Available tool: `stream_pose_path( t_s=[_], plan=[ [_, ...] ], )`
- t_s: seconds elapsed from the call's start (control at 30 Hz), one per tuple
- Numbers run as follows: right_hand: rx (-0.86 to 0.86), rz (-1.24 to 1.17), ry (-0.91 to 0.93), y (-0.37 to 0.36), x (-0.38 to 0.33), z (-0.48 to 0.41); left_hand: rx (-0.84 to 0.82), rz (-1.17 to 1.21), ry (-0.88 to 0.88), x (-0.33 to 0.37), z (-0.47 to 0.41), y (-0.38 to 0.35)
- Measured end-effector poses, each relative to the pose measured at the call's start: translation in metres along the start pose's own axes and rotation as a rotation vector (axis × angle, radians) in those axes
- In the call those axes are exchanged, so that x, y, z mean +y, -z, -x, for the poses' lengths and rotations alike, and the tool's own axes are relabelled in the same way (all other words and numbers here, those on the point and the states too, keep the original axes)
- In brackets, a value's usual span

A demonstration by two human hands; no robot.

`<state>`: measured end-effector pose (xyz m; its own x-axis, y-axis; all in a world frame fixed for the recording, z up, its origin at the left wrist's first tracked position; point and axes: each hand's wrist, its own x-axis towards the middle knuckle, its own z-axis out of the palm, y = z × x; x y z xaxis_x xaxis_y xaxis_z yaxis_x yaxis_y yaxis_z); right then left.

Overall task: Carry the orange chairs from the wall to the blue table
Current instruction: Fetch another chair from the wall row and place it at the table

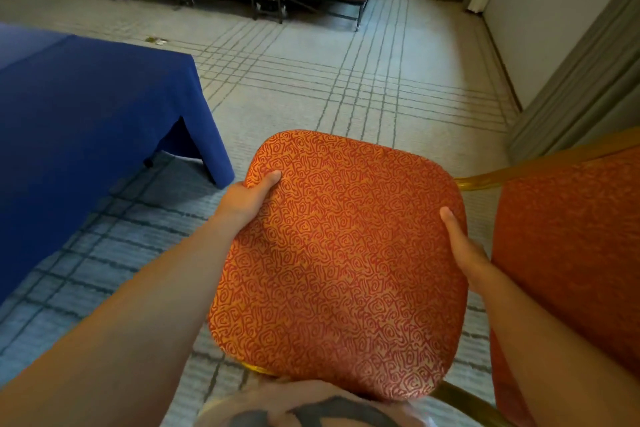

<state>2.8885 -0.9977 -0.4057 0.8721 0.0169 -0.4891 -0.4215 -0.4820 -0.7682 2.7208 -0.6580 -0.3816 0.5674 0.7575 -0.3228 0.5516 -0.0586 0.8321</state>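
Left hand [247, 196] and right hand [464, 246] grip opposite side edges of the chair [339, 263], thumbs on top; table [86, 107] lies ahead-left, nearer left hand.

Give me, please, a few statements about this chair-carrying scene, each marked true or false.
1. The left hand and right hand hold the orange chair by the sides of its seat. True.
2. The blue table lies on the person's right. False: it is on the left.
3. A second orange chair shows at the right edge of the view. True.
4. The orange chair touches the blue table. False: a strip of carpet shows between them.
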Motion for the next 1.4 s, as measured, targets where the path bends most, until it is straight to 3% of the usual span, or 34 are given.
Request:
stream_pose_path(
  t_s=[0.3, 0.53, 0.93, 1.17, 1.4],
  plan=[
    [-0.071, 0.014, 0.001, -0.078, -0.14, -0.162, -0.01, 0.013, 0.065, 0.07, -0.197, -0.025],
    [-0.204, 0.127, 0.049, -0.132, -0.3, -0.31, 0.087, 0.103, 0.088, 0.15, -0.366, -0.051],
    [-0.321, 0.215, -0.009, -0.271, -0.453, -0.48, 0.136, 0.079, 0.248, 0.204, -0.593, -0.042],
    [-0.309, 0.212, -0.006, -0.393, -0.578, -0.578, 0.188, 0.072, 0.221, 0.254, -0.785, 0.003],
    [-0.33, 0.229, 0.079, -0.504, -0.714, -0.637, 0.26, 0.126, 0.202, 0.303, -0.924, 0.073]
  ],
)
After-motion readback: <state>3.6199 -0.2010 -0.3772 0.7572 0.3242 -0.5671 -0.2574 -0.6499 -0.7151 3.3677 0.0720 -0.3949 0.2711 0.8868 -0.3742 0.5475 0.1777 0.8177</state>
